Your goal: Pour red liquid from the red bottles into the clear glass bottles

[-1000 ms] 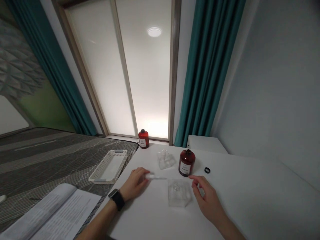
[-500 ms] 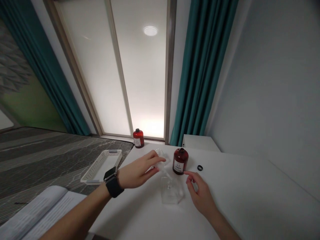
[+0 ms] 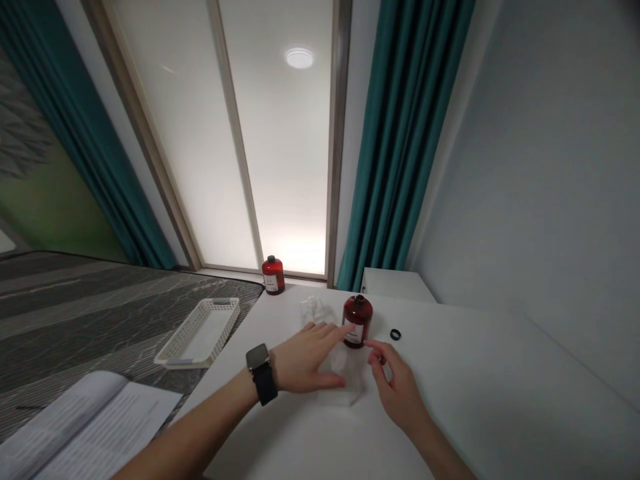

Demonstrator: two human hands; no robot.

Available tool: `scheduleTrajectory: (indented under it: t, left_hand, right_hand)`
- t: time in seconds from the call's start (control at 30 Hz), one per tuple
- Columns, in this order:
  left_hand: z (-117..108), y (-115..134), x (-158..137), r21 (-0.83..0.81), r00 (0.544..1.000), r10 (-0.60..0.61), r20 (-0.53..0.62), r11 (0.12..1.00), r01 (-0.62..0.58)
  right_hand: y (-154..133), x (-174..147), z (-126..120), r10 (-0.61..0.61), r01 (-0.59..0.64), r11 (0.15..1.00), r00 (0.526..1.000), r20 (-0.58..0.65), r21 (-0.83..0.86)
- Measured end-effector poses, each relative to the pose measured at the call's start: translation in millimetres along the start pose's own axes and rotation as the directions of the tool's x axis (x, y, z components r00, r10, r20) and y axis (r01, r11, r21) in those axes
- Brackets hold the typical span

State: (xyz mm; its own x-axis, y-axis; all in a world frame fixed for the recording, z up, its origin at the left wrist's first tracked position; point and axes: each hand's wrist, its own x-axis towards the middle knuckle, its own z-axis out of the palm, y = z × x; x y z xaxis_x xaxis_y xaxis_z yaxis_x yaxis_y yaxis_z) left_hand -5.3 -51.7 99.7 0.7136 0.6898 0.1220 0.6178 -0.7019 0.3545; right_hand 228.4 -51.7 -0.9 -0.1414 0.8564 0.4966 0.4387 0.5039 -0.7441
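My left hand (image 3: 313, 358), with a dark watch on its wrist, is open and held palm down with the thumb apart. Its fingers reach in front of the label of a dark red bottle (image 3: 363, 311), and I cannot tell whether they touch it. Beneath that hand a clear, flat-sided item (image 3: 341, 399) is partly hidden. Behind the fingers lies a second clear piece (image 3: 313, 308), too faint to name. My right hand (image 3: 397, 383) holds nothing visible; its index finger points at the bottle's base, thumb apart. A small black ring (image 3: 395, 335) lies right of the bottle.
Another red bottle (image 3: 273, 275) with a black cap stands at the far left corner of the white table (image 3: 475, 400). Left of the table are a white basket (image 3: 167, 351) and an open book (image 3: 107, 427). A white cabinet (image 3: 400, 285) stands beyond the table.
My left hand has moved right and toward me, from the farther clear piece to over the flat-sided one. Its fingers are now more spread. My right hand has stayed beside the bottle.
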Motion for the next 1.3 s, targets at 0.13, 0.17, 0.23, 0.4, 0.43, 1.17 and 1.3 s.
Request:
scheduleTrajectory:
  t: [0.13,0.17,0.23,0.4,0.43,1.17,1.3]
  left_hand:
    - [44.3,-30.1,-24.9,-0.305,0.981,-0.179,-0.072,0.941,0.149]
    - [54.6,-35.6,-29.9,-0.361,0.97,-0.229,-0.087,0.914,0.184]
    - [70.7,-41.1,-35.7,-0.434,0.941,-0.308,-0.144,0.874,0.219]
    - [82.2,-32.9,-34.3,-0.417,0.935,-0.295,-0.195,0.888,0.193]
    - [82.3,-31.2,-33.7,-0.415,0.935,-0.29,-0.202,0.891,0.187]
    - [85.5,-34.2,-31.6,-0.422,0.932,-0.287,-0.222,0.89,0.173]
    - [84.7,-33.0,-31.7,-0.43,0.933,-0.285,-0.219,0.887,0.17]
  right_hand:
    - [-4.6,-1.8,-0.7,0.042,-0.05,0.993,0.996,0.082,0.106]
    - [-7.5,-2.2,0.5,0.049,-0.066,0.988,0.991,0.121,0.137]
    - [-15.3,-2.2,5.1,0.043,-0.089,0.975,0.975,0.22,0.204]
    - [-29.6,1.6,21.7,0.032,-0.148,0.943,0.931,0.363,0.297]
    - [-29.5,2.3,24.1,0.051,-0.156,0.945,0.938,0.343,0.287]
    - [-10.6,-0.4,-3.2,0.272,-0.315,0.851,0.949,0.16,0.421]
    - [-15.5,2.6,5.1,0.182,-0.351,0.735,0.926,0.329,0.581]
